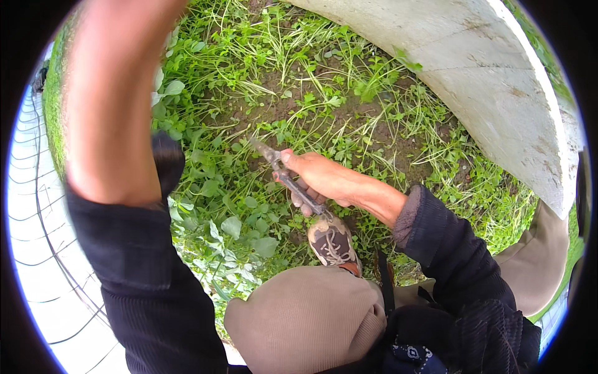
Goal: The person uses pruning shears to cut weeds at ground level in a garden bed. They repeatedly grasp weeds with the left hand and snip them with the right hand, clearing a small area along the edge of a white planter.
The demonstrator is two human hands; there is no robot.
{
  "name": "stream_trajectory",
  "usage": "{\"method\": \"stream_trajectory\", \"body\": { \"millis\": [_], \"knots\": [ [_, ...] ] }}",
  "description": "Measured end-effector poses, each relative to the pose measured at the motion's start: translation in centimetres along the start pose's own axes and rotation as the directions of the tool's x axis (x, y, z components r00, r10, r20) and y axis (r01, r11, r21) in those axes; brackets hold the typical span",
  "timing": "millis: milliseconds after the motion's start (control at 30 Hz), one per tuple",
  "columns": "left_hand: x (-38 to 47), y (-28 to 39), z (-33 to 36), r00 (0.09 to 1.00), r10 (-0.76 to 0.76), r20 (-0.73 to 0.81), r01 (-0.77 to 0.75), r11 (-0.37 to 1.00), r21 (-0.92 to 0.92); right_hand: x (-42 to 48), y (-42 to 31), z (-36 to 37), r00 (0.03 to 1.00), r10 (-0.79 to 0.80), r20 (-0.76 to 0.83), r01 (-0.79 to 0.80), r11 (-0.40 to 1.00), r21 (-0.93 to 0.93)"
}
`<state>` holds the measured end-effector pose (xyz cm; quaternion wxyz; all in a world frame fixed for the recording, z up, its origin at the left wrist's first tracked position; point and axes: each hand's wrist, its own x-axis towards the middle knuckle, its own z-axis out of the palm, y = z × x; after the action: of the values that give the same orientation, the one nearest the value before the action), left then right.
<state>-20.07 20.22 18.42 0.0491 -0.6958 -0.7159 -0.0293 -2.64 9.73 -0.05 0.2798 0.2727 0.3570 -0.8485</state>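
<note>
My right hand (pixel 315 177) is closed around the handles of a hand tool that looks like pruning shears (pixel 299 191). Its muddy metal blade points up and left, over low green leafy plants (pixel 336 100) growing in brown soil. The thumb rests near the tool's pivot, beside a red part. The handle's lower end is just above the toe of a dirty laced shoe (pixel 331 243). My left forearm reaches up past the picture's top edge at the left, so my left hand is out of view.
A pale grey slab or wall (pixel 476 75) curves along the upper right, bordering the plants. Broad-leaved plants (pixel 231 226) grow left of the shoe. Dark wire mesh (pixel 42 205) stands against a bright background at far left. My bent knee (pixel 308 318) is at the bottom.
</note>
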Motion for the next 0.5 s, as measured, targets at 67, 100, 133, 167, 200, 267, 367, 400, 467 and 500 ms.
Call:
{"method": "stream_trajectory", "body": {
  "millis": [67, 100, 133, 167, 200, 267, 367, 400, 467, 500],
  "knots": [
    [-4.3, -1.9, 3.6, 0.954, -0.088, 0.287, 0.093, 0.996, -0.003, -0.5, 0.1, -0.6, 0.999, 0.012, -0.039, -0.011, 1.0, 0.013],
    [-7.5, -2.7, 5.3, 0.901, -0.128, 0.414, 0.146, 0.989, -0.012, -0.6, 0.2, -0.7, 0.999, 0.008, -0.034, -0.007, 1.0, 0.017],
    [-10.7, -3.2, 7.3, 0.866, -0.126, 0.483, 0.178, 0.982, -0.064, -0.6, 0.2, -0.8, 1.0, 0.006, -0.03, -0.005, 1.0, 0.02],
    [-13.5, -3.6, 9.5, 0.853, -0.228, 0.47, 0.31, 0.945, -0.106, -0.5, 0.3, -0.7, 0.999, 0.01, -0.03, -0.009, 1.0, 0.021],
    [-15.6, -4.6, 11.4, 0.785, -0.273, 0.557, 0.368, 0.927, -0.065, -0.5, 0.3, -0.6, 1.0, 0.014, -0.025, -0.014, 1.0, 0.011],
    [-19.0, -5.9, 14.3, 0.716, -0.307, 0.627, 0.375, 0.927, 0.025, -0.2, 0.3, -0.2, 1.0, 0.019, -0.025, -0.019, 1.0, 0.014],
    [-20.8, -7.0, 17.0, 0.741, -0.328, 0.586, 0.394, 0.919, 0.016, -0.2, 0.2, 0.0, 0.999, 0.03, -0.04, -0.029, 0.999, 0.021],
    [-20.9, -7.1, 17.4, 0.751, -0.337, 0.568, 0.409, 0.912, 0.001, -0.2, 0.2, -0.1, 0.998, 0.034, -0.046, -0.033, 0.999, 0.026],
    [-20.9, -7.2, 17.7, 0.75, -0.347, 0.564, 0.435, 0.9, -0.025, -0.4, 0.2, -0.3, 0.997, 0.04, -0.069, -0.039, 0.999, 0.027],
    [-20.8, -7.2, 17.6, 0.748, -0.352, 0.563, 0.447, 0.894, -0.035, -0.4, 0.2, -0.4, 0.996, 0.043, -0.076, -0.041, 0.999, 0.028]
  ]
}}
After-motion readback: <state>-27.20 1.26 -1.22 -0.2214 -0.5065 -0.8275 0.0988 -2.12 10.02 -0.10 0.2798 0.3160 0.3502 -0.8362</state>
